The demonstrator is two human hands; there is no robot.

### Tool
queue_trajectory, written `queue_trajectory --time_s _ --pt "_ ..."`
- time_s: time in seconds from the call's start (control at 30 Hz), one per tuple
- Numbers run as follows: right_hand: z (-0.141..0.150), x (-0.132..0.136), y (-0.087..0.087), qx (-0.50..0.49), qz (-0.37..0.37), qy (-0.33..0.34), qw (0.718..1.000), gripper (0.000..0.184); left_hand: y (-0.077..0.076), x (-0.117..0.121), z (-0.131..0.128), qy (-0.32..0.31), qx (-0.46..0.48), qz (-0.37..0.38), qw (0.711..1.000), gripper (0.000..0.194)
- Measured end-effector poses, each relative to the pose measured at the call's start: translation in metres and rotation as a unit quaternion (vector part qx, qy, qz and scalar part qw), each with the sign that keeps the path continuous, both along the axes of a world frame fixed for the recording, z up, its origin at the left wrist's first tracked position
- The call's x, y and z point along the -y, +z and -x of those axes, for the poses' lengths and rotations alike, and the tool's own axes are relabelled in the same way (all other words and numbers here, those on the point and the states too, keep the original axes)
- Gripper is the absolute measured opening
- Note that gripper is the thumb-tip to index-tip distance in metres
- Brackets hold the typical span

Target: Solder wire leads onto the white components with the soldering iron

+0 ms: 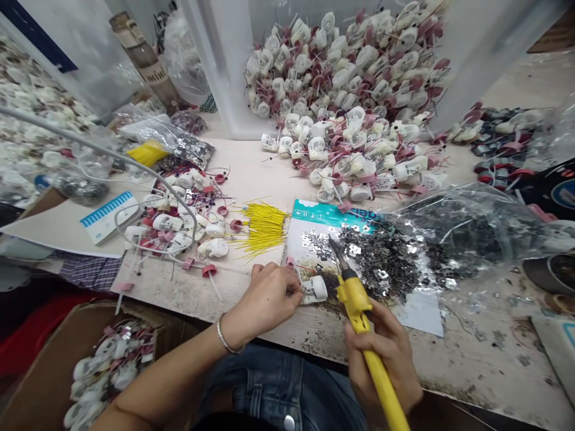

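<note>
My right hand (381,356) is wrapped round the yellow handle of a soldering iron (359,311). Its dark metal tip points up and left, over small metal plates (377,257) heaped on a printed sheet (422,308). At the table's front edge, my left hand (272,296) has its fingers pinched at the left end of a white plastic housing (317,289). A thin red wire and a bit of pink show by those fingertips. Just beyond that hand lies a bundle of yellow wires (265,227).
Wired white and pink assemblies lie left (179,221) and in a pile behind (350,155), before a clear bin (224,78) full of more. A plastic bag of metal plates (476,233) spreads right. A grey cable (90,127) loops at left. Below stands a cardboard box (40,371).
</note>
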State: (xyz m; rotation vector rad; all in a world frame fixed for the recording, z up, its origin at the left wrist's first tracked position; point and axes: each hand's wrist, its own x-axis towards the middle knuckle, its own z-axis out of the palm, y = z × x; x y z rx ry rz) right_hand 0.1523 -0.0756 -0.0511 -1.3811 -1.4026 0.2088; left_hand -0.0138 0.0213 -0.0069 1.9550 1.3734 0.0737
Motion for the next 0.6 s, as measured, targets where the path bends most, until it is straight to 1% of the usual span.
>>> queue_trajectory --time_s 0.07,0.13,0.17,0.23,0.27,0.3,0.33,0.37,0.4,0.43,0.47,0.5,0.53,0.6 --pt "0.008 -0.019 -0.008 0.054 -0.027 0.008 0.998 0.016 0.000 0.001 0.003 0.004 0.003 0.002 1.000 0.012" --pt "0.014 -0.030 -0.013 0.085 -0.020 0.023 0.996 0.015 0.000 0.005 0.007 0.011 0.017 -0.030 0.999 0.008" --pt "0.016 -0.032 -0.013 0.092 -0.016 0.026 0.995 0.014 0.000 0.008 0.008 0.005 0.031 -0.059 0.998 0.017" --pt "0.017 -0.031 -0.009 0.078 -0.008 0.017 0.997 0.012 -0.001 0.014 0.008 -0.033 0.065 -0.116 0.991 0.040" --pt "0.017 -0.029 -0.005 0.061 0.000 0.009 0.998 0.012 -0.002 0.016 0.007 -0.059 0.082 -0.130 0.986 0.047" --pt "0.017 -0.027 -0.001 0.036 0.012 -0.002 0.999 0.014 -0.002 0.018 0.005 -0.081 0.096 -0.129 0.984 0.050" --pt "0.016 -0.024 0.004 0.006 0.024 -0.016 1.000 0.015 -0.002 0.020 0.004 -0.089 0.111 -0.116 0.983 0.050" --pt "0.015 -0.021 0.009 -0.024 0.034 -0.033 0.999 0.016 -0.002 0.021 0.003 -0.078 0.128 -0.094 0.984 0.049" --pt "0.013 -0.019 0.012 -0.051 0.037 -0.055 0.997 0.017 -0.001 0.021 0.003 -0.052 0.154 -0.062 0.985 0.048" --pt "0.011 -0.017 0.014 -0.068 0.030 -0.074 0.995 0.018 0.001 0.021 0.004 -0.014 0.187 -0.019 0.982 0.048" --pt "0.009 -0.016 0.015 -0.082 0.019 -0.088 0.993 0.018 0.002 0.020 0.004 0.026 0.227 0.033 0.973 0.048" --pt "0.008 -0.015 0.015 -0.094 0.006 -0.092 0.991 0.018 0.004 0.020 0.006 0.058 0.271 0.092 0.956 0.047" --pt "0.008 -0.014 0.014 -0.108 -0.003 -0.087 0.990 0.019 0.005 0.019 0.007 0.080 0.316 0.153 0.933 0.045" --pt "0.009 -0.014 0.013 -0.134 -0.008 -0.038 0.990 0.021 0.006 0.019 0.008 0.099 0.389 0.255 0.880 0.045"
